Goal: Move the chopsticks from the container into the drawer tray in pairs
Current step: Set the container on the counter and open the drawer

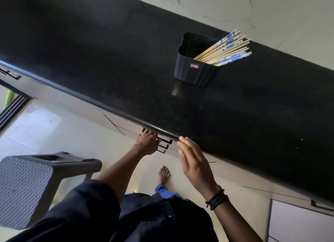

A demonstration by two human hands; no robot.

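A black plastic container (196, 68) stands on the black stone counter (112, 64). Several wooden chopsticks (226, 49) with blue-and-white tops lean out of it to the right. Below the counter's front edge, my left hand (147, 142) grips the top drawer handle (165, 140); the drawer looks closed and its tray is hidden. My right hand (192, 160) hovers with straight fingers just in front of the counter edge, holding nothing.
A grey woven-pattern stool (36, 184) stands on the floor at the left, close to my legs. More drawer handles (163, 148) sit under the top one. Another cabinet handle (321, 206) shows at lower right. My bare foot (162, 175) is on the tiles.
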